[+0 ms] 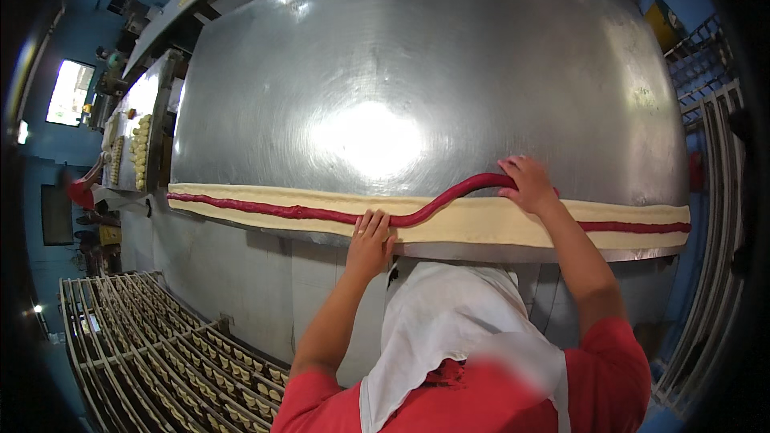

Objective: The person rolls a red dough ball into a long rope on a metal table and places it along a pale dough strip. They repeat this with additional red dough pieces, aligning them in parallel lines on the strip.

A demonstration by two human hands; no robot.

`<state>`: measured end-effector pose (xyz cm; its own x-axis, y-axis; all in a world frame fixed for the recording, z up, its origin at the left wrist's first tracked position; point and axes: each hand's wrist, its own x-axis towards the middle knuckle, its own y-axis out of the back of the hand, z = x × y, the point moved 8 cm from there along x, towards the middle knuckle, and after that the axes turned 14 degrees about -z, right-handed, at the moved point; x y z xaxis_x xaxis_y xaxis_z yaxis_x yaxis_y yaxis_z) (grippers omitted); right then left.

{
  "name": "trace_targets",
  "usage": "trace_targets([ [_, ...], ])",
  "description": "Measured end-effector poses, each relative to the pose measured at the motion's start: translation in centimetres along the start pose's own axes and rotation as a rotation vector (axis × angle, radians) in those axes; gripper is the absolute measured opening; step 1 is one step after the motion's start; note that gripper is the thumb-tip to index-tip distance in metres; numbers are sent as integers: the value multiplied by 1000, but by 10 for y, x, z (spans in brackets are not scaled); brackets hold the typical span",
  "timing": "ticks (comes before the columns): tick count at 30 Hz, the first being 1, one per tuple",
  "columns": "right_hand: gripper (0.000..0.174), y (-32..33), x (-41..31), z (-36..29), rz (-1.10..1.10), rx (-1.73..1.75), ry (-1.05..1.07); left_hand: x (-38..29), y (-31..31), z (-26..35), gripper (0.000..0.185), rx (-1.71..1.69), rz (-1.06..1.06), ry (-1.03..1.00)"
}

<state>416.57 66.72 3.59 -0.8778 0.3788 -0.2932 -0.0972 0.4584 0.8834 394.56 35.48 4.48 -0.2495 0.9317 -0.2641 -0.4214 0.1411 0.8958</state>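
Observation:
A long, flat strip of pale dough (481,225) runs along the near edge of a metal worktable (481,60). Along it lies a rope of dark red filling (325,214), flat on the dough at both ends. Its middle bows away from me, over the strip's far edge. My left hand (372,242) rests with its fingertips on the rope and the dough. My right hand (529,185) grips the bowed part of the rope between thumb and fingers. Behind that hand and forearm a short stretch of the rope is hidden.
At lower left stands a rack (180,349) with many small dough pieces on its shelves. A side table (129,138) at left holds rows of dough balls (141,150). A person in a red shirt (81,191) is beside it. Another metal rack (707,240) stands at right.

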Motion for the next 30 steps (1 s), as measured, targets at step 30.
trace_targets([
  [30,62,0,-145,94,1,110,-63,58,-43,164,44,-6,163,-232],
])
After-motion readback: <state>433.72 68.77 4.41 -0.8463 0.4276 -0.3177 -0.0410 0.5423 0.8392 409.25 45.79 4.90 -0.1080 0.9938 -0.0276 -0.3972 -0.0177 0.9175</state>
